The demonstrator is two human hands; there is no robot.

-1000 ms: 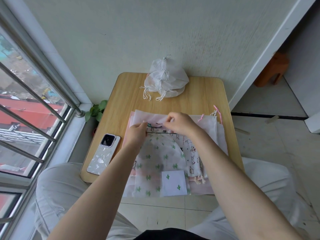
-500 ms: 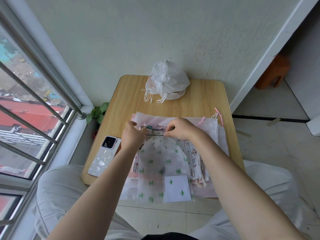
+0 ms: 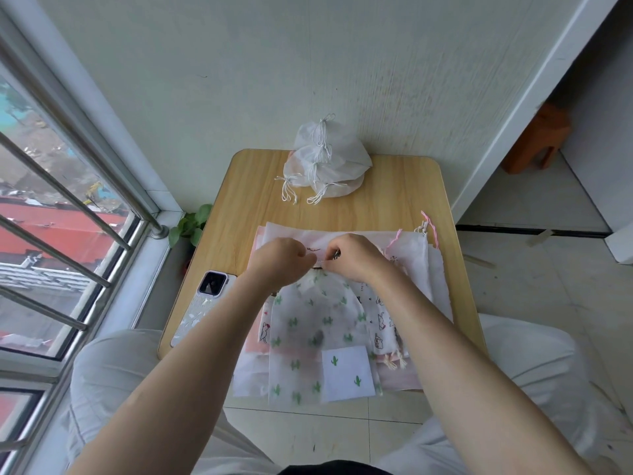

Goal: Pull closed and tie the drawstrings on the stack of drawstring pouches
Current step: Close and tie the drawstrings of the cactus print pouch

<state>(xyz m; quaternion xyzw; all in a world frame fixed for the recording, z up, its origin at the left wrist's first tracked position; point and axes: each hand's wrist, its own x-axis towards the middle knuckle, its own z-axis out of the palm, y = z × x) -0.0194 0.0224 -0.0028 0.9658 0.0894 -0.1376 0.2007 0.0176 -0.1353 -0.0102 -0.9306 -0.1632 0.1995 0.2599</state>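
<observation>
Head view shows left hand (image 3: 279, 260) and right hand (image 3: 352, 257), fingers curled, pinching the dark drawstring of the gathered translucent cactus-print pouch (image 3: 308, 323) atop the flat stack (image 3: 416, 269), tied white pouches (image 3: 327, 166) already heaped behind, plenty left.

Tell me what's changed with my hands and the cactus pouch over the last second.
Your left hand and right hand have drawn together at the mouth of the cactus pouch, and its top has gathered from wide to narrow. Both hands' fingers keep pinching there; the cord itself is hard to see. The tied white pouches, phone and rest of the stack stayed put.
</observation>
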